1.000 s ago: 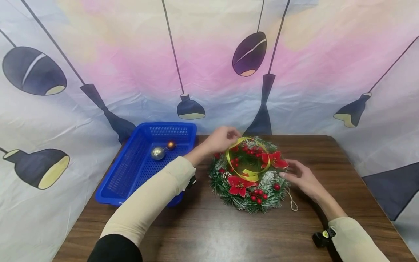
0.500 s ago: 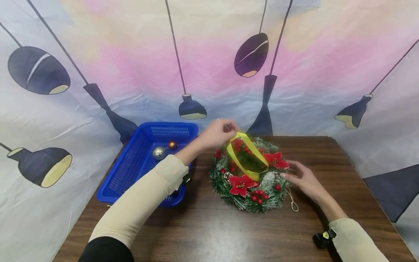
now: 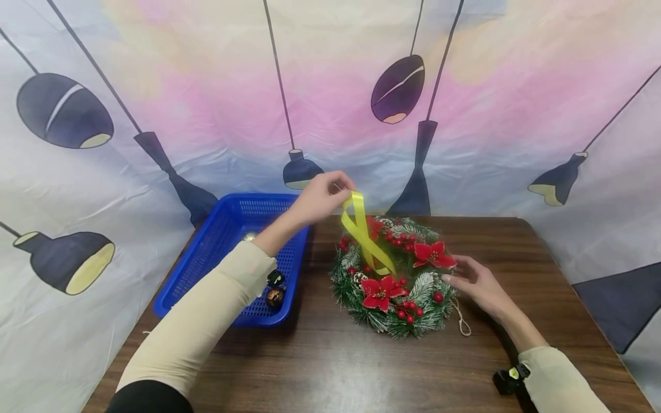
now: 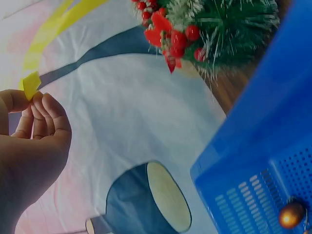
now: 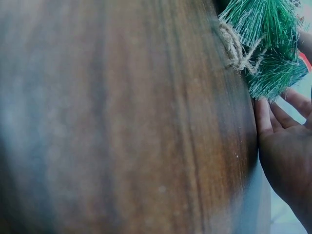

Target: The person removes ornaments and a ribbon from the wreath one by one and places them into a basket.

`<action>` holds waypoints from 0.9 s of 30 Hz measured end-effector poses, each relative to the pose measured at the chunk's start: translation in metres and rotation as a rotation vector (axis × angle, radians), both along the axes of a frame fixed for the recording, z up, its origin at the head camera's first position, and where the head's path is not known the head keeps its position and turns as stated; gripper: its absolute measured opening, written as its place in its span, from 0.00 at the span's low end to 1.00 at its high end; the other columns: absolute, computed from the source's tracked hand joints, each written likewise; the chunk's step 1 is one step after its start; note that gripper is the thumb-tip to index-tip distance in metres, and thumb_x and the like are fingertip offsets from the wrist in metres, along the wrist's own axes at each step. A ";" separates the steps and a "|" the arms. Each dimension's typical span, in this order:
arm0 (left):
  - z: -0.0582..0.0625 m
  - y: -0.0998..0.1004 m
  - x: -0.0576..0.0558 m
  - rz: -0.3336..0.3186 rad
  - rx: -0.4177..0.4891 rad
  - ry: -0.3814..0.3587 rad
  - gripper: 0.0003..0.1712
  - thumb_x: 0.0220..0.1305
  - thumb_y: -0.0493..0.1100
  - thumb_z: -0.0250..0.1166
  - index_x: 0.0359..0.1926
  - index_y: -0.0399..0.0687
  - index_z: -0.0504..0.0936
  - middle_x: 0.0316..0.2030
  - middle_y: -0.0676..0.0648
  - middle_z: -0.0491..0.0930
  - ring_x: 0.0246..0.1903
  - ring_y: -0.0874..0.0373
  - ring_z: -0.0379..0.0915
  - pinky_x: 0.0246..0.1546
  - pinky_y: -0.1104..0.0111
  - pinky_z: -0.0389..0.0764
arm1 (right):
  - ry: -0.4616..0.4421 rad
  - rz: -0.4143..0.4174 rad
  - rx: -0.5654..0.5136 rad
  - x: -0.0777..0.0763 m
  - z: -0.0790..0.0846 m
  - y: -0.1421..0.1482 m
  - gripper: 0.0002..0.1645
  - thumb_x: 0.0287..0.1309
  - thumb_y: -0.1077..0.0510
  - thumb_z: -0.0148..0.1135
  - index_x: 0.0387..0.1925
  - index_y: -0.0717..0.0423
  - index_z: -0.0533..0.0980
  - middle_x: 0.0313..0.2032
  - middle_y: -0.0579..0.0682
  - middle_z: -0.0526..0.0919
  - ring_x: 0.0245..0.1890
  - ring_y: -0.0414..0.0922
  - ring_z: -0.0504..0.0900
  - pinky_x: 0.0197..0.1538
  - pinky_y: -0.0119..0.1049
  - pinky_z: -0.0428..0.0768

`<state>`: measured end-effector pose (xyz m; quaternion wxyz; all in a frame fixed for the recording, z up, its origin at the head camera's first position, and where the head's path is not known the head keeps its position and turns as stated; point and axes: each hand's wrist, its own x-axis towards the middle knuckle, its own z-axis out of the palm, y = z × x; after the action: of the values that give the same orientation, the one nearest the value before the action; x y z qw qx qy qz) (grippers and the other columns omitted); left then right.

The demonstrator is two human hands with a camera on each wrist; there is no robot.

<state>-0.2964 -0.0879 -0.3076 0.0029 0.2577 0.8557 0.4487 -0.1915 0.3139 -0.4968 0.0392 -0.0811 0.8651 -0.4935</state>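
In the head view, a round green wreath (image 3: 424, 284) with red poinsettias, berries and frosted sprigs lies on the wooden table. My left hand (image 3: 322, 198) pinches the end of a yellow ribbon (image 3: 360, 209) between thumb and fingertips, up and to the left of the wreath. The ribbon hangs as a twisted loop, its lower part over the wreath's left side. The left wrist view shows the pinched ribbon end (image 4: 30, 85) up close. At the wreath's right edge, my right hand (image 3: 482, 287) holds the rim, thumb on top, fingers (image 5: 263, 117) at the outer side.
A blue perforated basket (image 3: 296, 269) stands left of the wreath, partly under my left arm. In it are a silver bauble (image 3: 250, 236), mostly covered by the arm, a dark bronze bauble (image 3: 275, 297) and a copper bauble (image 4: 292, 214). A twine loop (image 3: 464, 327) trails from the wreath.
My left hand has lifted the ribbon up and to the left, out of its round lie over the wreath's middle. The right hand and the wreath have stayed in place.
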 end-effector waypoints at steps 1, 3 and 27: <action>0.002 -0.004 -0.001 0.005 0.012 -0.003 0.08 0.73 0.38 0.62 0.48 0.46 0.85 0.42 0.46 0.84 0.38 0.51 0.82 0.39 0.60 0.85 | 0.000 0.000 0.000 0.000 0.000 0.000 0.43 0.73 0.46 0.67 0.78 0.61 0.62 0.70 0.67 0.72 0.68 0.67 0.73 0.55 0.28 0.76; 0.006 -0.011 -0.002 0.014 0.036 -0.011 0.08 0.73 0.37 0.62 0.48 0.45 0.84 0.43 0.46 0.84 0.39 0.51 0.82 0.42 0.59 0.86 | 0.001 0.001 -0.002 0.000 0.000 0.000 0.43 0.74 0.46 0.67 0.78 0.61 0.62 0.70 0.67 0.72 0.68 0.67 0.73 0.55 0.27 0.76; 0.036 -0.118 -0.014 0.283 0.091 0.071 0.11 0.74 0.39 0.58 0.50 0.40 0.82 0.40 0.45 0.82 0.37 0.54 0.79 0.40 0.68 0.81 | 0.000 0.004 -0.008 0.000 0.001 0.001 0.42 0.74 0.47 0.66 0.78 0.60 0.63 0.70 0.66 0.71 0.69 0.67 0.73 0.54 0.25 0.76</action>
<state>-0.3105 -0.2058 -0.2718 -0.1024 0.1503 0.8619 0.4734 -0.1914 0.3153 -0.4961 0.0397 -0.0830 0.8629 -0.4969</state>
